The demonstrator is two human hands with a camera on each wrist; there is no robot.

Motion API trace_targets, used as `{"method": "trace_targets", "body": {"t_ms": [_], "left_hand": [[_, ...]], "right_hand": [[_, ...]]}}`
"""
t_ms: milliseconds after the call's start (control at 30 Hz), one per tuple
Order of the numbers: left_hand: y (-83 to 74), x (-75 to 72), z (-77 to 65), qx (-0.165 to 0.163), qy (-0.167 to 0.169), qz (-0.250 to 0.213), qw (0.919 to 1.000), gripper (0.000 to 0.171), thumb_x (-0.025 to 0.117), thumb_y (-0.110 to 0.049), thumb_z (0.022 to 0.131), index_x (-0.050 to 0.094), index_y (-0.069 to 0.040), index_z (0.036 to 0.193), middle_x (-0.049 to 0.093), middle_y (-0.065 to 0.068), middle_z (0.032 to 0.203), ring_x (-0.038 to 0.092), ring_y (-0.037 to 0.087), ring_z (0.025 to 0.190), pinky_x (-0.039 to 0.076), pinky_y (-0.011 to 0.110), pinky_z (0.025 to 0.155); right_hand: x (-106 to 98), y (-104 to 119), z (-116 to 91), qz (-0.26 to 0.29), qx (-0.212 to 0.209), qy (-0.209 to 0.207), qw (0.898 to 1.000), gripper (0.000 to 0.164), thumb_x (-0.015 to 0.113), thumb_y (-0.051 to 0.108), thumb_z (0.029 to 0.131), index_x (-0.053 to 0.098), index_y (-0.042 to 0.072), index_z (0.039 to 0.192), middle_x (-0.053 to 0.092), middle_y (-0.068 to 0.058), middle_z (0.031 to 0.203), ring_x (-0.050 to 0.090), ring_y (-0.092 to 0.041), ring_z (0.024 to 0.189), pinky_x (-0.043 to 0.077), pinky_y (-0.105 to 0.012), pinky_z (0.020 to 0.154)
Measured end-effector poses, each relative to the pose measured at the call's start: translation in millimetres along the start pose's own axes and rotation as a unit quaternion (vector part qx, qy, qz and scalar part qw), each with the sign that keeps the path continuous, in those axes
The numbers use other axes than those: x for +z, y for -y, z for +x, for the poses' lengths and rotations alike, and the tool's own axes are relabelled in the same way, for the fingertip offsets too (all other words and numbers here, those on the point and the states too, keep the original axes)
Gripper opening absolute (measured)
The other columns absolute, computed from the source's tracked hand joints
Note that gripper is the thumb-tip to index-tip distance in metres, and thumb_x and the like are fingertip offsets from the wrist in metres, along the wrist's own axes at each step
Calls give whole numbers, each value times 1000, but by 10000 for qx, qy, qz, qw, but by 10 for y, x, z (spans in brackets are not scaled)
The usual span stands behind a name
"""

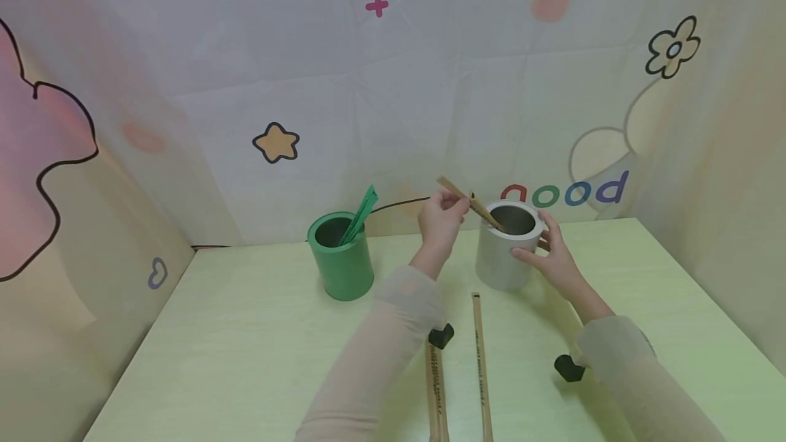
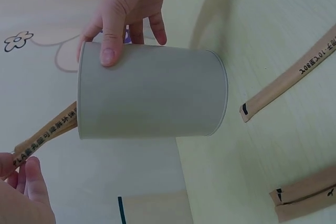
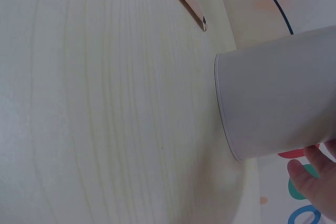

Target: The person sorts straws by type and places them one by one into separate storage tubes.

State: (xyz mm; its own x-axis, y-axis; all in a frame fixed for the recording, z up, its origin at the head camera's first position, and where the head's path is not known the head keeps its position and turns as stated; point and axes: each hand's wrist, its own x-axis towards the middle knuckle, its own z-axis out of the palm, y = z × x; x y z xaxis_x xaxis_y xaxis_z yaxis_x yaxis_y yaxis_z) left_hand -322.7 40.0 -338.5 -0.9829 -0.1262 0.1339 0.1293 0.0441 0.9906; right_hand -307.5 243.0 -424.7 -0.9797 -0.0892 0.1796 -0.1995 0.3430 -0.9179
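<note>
My left hand (image 1: 439, 220) pinches a brown paper-wrapped straw (image 1: 451, 187) near its upper end. The straw slants down to the right, its lower part inside a white cylindrical holder (image 1: 505, 261). Another brown tip with a black mark shows close beside it. On the holder's right side, my right hand (image 1: 555, 258) grips the wall, thumb on the front and fingers round the rim. In the left wrist view the left fingertips (image 2: 34, 174) hold the straw outside the holder's mouth. The right wrist view shows the holder standing on the table, with right fingers (image 3: 302, 177) against its side.
A green cylindrical holder (image 1: 344, 271) with green-wrapped straws (image 1: 360, 215) in it stands to the left. In front, a single brown wrapped straw (image 1: 482, 367) and more brown ones (image 1: 437, 394) lie on the table (image 1: 245, 346). A printed curtain (image 1: 344, 87) hangs behind.
</note>
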Motion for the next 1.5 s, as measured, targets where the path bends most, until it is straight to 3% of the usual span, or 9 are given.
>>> {"method": "trace_targets", "body": {"t_ms": [233, 500, 833, 1133, 1500], "left_hand": [[55, -26, -7, -70, 36, 59, 10000, 13, 62, -16, 81, 62, -6, 89, 66, 5, 84, 63, 22, 78, 50, 23, 65], [117, -87, 4, -143, 86, -131, 9998, 19, 62, -17, 81, 62, -4, 95, 66, 5, 86, 62, 10, 73, 51, 24, 67], [80, -306, 0, -256, 246, -283, 9990, 18, 63, -15, 81, 60, -6, 96, 63, 5, 89, 62, 11, 76, 51, 24, 68], [108, -510, -27, -281, 458, 322, 9980, 27, 64, -18, 80, 57, -12, 105, 60, 2, 95, 57, 12, 76, 48, 22, 65], [440, -751, -162, -589, 805, 865, 9912, 36, 63, -18, 81, 50, -12, 114, 57, 5, 94, 60, 14, 74, 50, 27, 70]], "right_hand": [[1, 5, 2, -37, 18, -21, 10000, 89, 62, 25, 82, -3, 22, 142, 14, -18, 144, 23, -45, 124, 28, -62, 94], [0, 6, 2, -104, 36, -28, 9999, 89, 62, 26, 82, -4, 23, 142, 13, -19, 145, 22, -45, 125, 28, -62, 94], [15, 16, -5, -102, 39, 8, 9999, 90, 62, 26, 82, -5, 22, 142, 15, -21, 144, 23, -45, 125, 29, -61, 94], [0, 64, -21, -40, 32, -3, 10000, 89, 61, 23, 83, -5, 20, 142, 15, -24, 143, 23, -46, 124, 29, -61, 94], [1, 43, -16, -51, -25, -4, 10000, 89, 62, 24, 83, -5, 20, 142, 16, -24, 143, 24, -45, 124, 30, -61, 93]]}}
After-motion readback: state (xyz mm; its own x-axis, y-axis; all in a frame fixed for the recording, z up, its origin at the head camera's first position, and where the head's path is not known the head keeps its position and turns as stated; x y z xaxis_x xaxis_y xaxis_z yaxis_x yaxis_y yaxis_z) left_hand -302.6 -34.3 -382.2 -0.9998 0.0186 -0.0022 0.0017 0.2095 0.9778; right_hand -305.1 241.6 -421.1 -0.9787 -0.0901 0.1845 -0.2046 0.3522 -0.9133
